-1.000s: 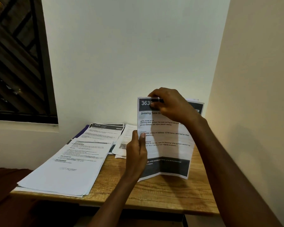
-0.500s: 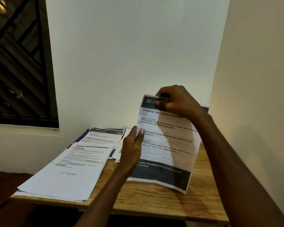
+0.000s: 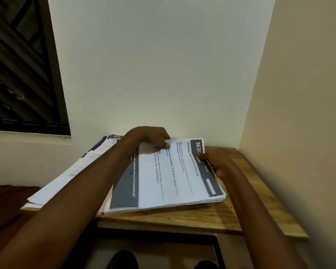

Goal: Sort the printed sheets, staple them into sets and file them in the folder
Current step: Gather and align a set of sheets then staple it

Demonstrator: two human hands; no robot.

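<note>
My left hand [image 3: 149, 139] pinches the far edge of the printed sheets [image 3: 167, 177] at frame centre, and my right hand [image 3: 214, 162] grips their header end, squaring the bundle flat on the wooden table [image 3: 250, 210] for stapling.

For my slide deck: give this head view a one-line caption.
Both hands, left and right, hold a stack of printed sheets over the wooden table.
</note>
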